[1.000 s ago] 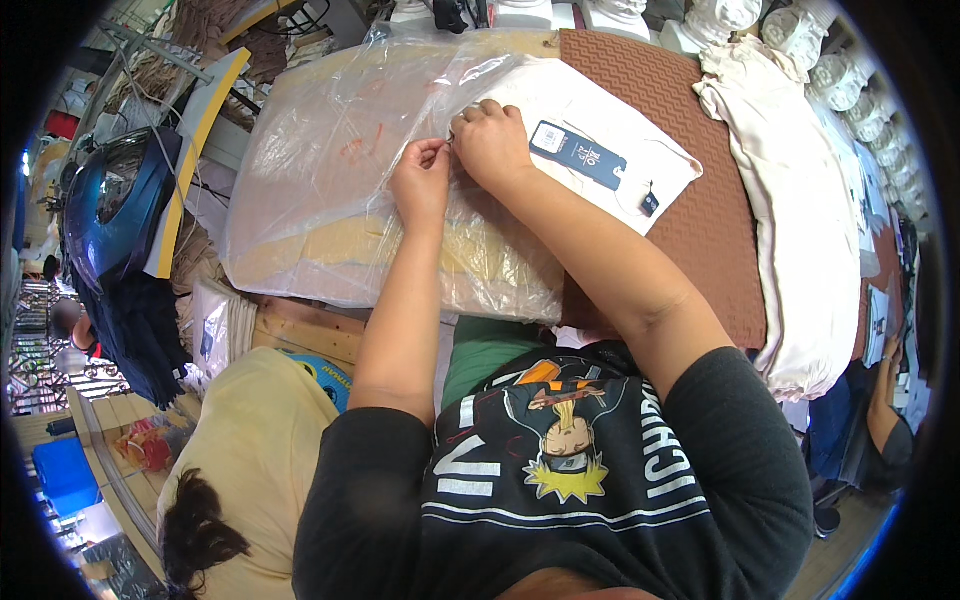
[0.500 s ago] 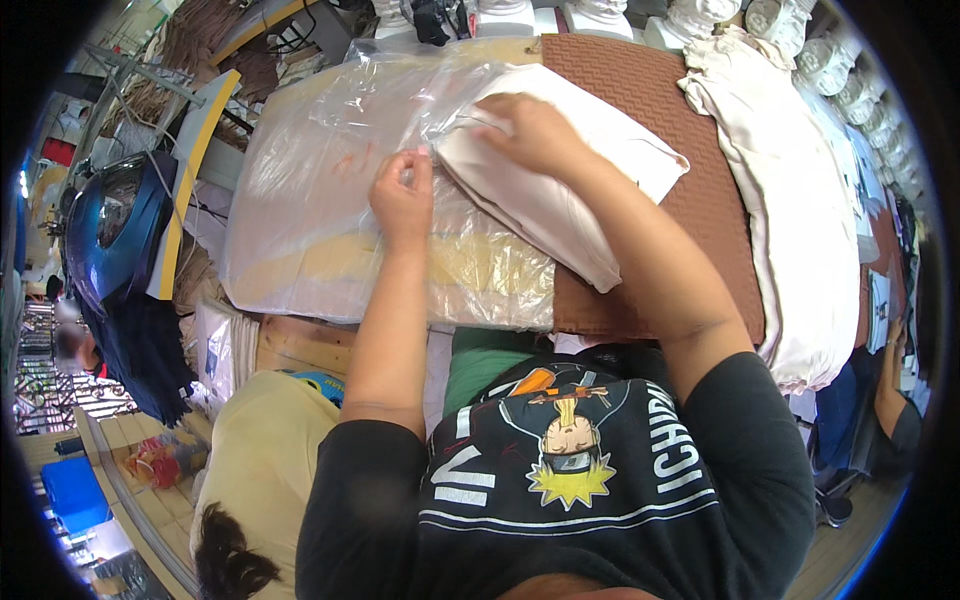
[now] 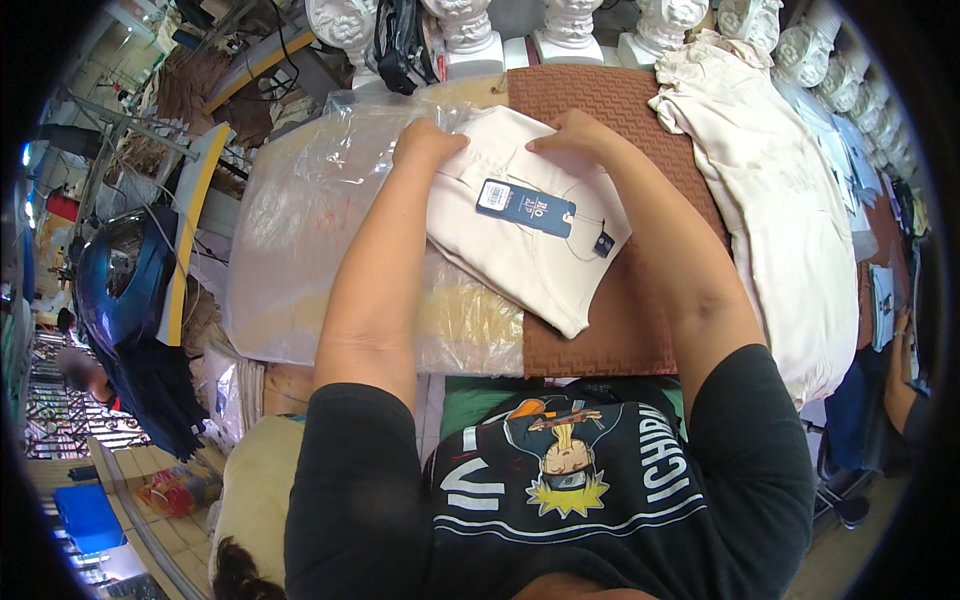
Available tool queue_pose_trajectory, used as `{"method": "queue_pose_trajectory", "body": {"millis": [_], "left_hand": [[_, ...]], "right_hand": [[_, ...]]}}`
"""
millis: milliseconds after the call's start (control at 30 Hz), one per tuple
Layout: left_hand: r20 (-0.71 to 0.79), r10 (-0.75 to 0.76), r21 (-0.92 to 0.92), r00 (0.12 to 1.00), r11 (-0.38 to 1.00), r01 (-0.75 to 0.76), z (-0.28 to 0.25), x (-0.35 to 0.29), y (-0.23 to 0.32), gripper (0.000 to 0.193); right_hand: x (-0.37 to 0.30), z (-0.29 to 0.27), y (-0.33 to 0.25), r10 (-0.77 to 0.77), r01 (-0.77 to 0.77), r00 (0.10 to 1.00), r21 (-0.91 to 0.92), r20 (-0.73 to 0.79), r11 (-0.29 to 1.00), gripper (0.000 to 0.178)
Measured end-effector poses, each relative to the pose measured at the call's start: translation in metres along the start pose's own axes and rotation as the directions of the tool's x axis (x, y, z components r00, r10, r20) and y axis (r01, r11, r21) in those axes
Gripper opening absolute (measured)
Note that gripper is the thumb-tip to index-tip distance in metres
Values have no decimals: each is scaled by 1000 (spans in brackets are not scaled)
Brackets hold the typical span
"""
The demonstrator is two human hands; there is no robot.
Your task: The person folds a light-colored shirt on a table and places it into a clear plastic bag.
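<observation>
Folded cream garment [image 3: 485, 250], apparently being pinched near its far end by left hand [image 3: 430, 143] and right hand [image 3: 583, 137], probably to keep folds aligned, with blue tag [image 3: 535, 209] uppermost.

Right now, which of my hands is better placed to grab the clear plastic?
Probably your left hand: it sits next to the rumpled clear plastic. Your right hand is farther away, on the other side of the cream garment, near the brown mat.
</observation>
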State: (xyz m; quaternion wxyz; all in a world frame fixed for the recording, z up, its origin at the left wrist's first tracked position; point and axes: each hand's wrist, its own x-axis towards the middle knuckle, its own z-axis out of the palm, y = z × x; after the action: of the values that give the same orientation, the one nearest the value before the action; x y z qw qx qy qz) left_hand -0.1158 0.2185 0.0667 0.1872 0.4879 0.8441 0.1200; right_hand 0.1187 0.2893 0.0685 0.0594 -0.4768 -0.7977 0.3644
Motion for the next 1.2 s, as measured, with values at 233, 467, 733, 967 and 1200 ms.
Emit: {"method": "queue_pose_trajectory", "body": {"millis": [233, 467, 733, 967, 1200], "left_hand": [[-67, -9, 20, 998, 1000, 11, 9, 23, 3, 47], [-18, 47, -4, 999, 999, -47, 14, 40, -9, 50], [-53, 120, -110, 991, 986, -125, 11, 27, 1, 29], [-489, 189, -99, 852, 958, -269, 29, -19, 28, 16], [-530, 424, -11, 734, 863, -506, 59, -75, 25, 23]], "right_hand": [[-1, 3, -2, -53, 21, 985, 192, 166, 981, 46], [3, 15, 5, -152, 116, 979, 240, 137, 964, 39], [1, 15, -4, -201, 173, 969, 182, 146, 968, 41], [10, 29, -20, -329, 317, 933, 96, 145, 943, 41], [21, 36, -2, -297, 265, 950, 250, 101, 931, 46]]}}
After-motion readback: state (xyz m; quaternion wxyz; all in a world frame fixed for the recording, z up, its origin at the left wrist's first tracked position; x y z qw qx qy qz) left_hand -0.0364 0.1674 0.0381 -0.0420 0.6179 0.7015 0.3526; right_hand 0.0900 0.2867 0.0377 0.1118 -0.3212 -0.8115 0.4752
